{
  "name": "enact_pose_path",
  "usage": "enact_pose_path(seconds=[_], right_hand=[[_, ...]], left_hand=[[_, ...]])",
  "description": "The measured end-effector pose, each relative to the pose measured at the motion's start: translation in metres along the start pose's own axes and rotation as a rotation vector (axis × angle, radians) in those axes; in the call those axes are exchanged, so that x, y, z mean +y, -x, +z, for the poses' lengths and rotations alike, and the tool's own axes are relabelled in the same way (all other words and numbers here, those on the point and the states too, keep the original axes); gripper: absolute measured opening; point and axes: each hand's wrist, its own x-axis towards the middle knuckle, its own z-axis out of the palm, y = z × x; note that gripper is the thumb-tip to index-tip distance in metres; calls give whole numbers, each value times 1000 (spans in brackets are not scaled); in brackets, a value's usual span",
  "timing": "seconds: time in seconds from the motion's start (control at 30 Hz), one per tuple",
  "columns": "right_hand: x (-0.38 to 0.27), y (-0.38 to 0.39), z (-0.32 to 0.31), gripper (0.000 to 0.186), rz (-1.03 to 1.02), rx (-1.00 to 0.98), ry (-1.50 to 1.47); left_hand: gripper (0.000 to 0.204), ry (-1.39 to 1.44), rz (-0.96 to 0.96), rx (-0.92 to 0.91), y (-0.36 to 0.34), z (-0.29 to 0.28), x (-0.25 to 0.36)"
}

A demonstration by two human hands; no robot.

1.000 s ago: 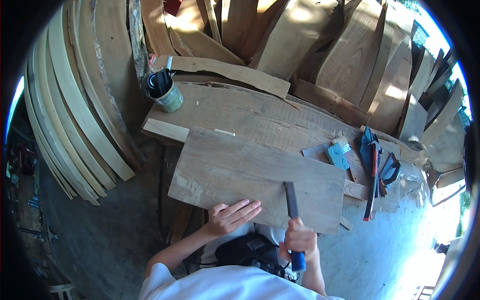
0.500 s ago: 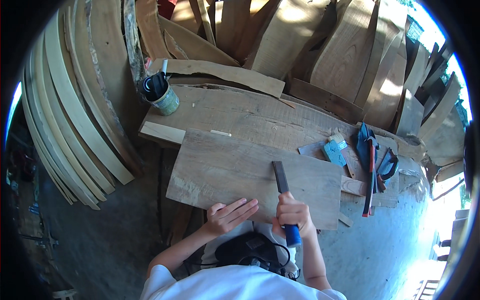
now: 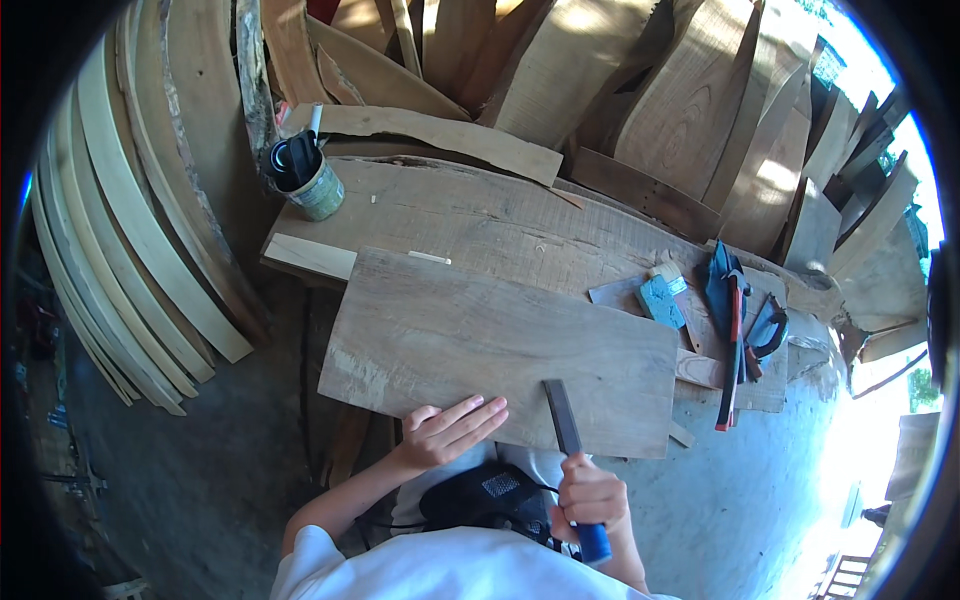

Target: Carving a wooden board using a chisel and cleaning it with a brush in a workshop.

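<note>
While I look down from the head camera, the biggest thing I see is the worktop (image 3: 520, 215), a rough slab of wood with curved planks (image 3: 130, 250) stacked at its left and more boards (image 3: 690, 90) leaning behind it. On its near side lies a flat rectangular board (image 3: 480, 345), its near edge overhanging toward me. My left hand (image 3: 445, 432) rests palm down on that near edge, fingers (image 3: 480, 410) stretched out and slightly spread, pressing the wood. My right hand (image 3: 590, 497) is closed in a fist around the blue handle of a file (image 3: 562, 415), whose dark flat blade lies tilted across the board's near edge, just right of my left hand. Further right on the worktop I see a saw with a red handle (image 3: 732, 350) beside some dark tools, and a small blue block (image 3: 660, 300) near them. At the far left corner stands a tin can (image 3: 318, 190) holding dark-handled tools.
</note>
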Motion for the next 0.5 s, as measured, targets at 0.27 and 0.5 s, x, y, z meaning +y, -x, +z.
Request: enact_pose_path(seconds=[0.27,0.5], right_hand=[[49,-49,9,27,-106,-124,253],[9,2,-1,27,-37,-24,89]], left_hand=[[26,72,10,0,-5,-1,3],[30,0,-2,-6,4,3,4]])
